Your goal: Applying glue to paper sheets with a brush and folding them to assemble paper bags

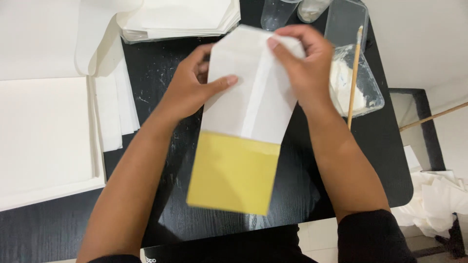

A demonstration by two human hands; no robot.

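- Paper bag (246,104), white with a yellow lower part, is held flat above the middle of the black table (151,73), its upper end pinched between both hands and its yellow end toward the person.
- Far left: large white sheets (44,136) lie stacked on the table, with narrower white strips (114,104) along their right edge.
- Top, left of centre: a pile of folded white papers (180,19) lies at the far edge of the table.
- Left hand (192,85) grips the bag's left edge, thumb pressed across the front and fingers curled behind, so it is clamped on the paper.
- Right hand (304,63) closes over the bag's top right corner, fingers folded on the front and clamped on the paper too.
- Behind the hands: a clear plastic cup (275,12) stands near the top edge of the view.
- Right of the hands: a clear plastic container (368,85) with white paste inside sits on the table, and a thin wooden brush (354,73) rests across it, handle toward the person.
- Far right, beyond the table: crumpled white paper (436,197) lies on the floor.
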